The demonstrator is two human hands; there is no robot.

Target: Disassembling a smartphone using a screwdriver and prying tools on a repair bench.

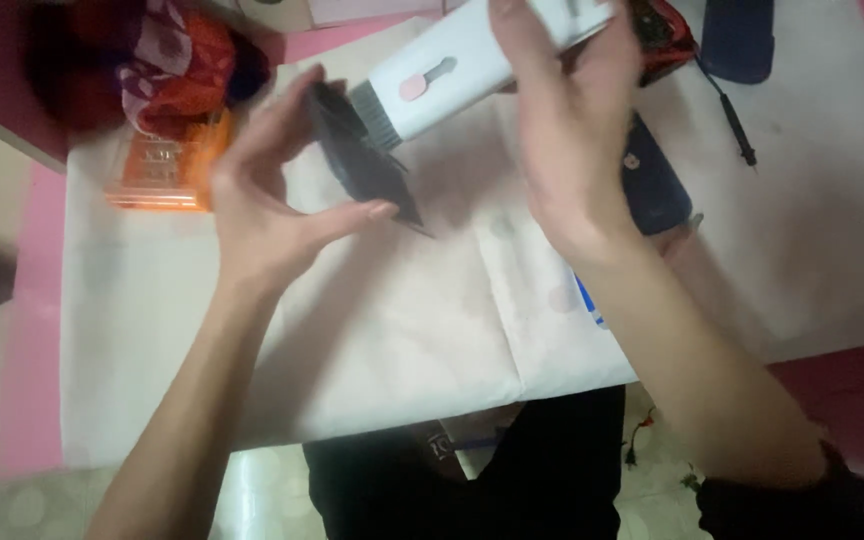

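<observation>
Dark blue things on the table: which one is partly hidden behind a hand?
The dark blue case just behind the right hand, marked with a small pink dot. The other dark blue object lies apart at the top edge, uncovered.

Glossy white plastic trimmer [452,62], matt black plastic comb [357,155], creased white paper [372,330]

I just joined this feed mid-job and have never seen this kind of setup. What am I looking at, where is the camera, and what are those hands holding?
There is no machine: the one picture comes from a camera on a person's head, looking down at their own bare hands over a white cloth-covered table. The right hand grips a white hair clipper. The left hand pinches a black comb attachment at the clipper's blade end. An orange box, a dark blue case and a thin black probe also lie there.
</observation>
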